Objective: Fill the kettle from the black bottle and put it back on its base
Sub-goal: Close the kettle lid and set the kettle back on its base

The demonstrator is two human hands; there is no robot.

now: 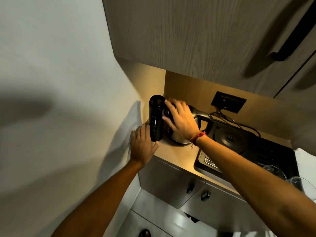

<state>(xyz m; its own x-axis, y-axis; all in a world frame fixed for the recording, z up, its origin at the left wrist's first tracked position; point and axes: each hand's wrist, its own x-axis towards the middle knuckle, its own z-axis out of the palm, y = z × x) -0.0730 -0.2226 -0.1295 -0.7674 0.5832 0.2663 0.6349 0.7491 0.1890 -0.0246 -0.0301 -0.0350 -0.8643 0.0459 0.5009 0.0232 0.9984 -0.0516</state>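
Observation:
The black bottle (156, 117) stands upright in the counter's left corner, against the wall. My left hand (143, 145) wraps its bottom end, thumb in front and fingers behind. Right beside it the steel kettle (196, 115) with a black handle sits on the counter, off its base. My right hand (179, 119), slightly blurred, lies palm down over the kettle's top with fingers spread, hiding the lid; its fingertips almost reach the bottle. The round black kettle base (229, 139) lies to the right on a black tray (277, 154).
A wall socket (228, 102) with a cable sits behind the base. A metal grille (211, 161) is at the tray's near-left corner and glasses (275, 170) stand at its right. A wooden cupboard (188, 35) hangs overhead. The counter's front edge (181, 165) runs above cabinet doors.

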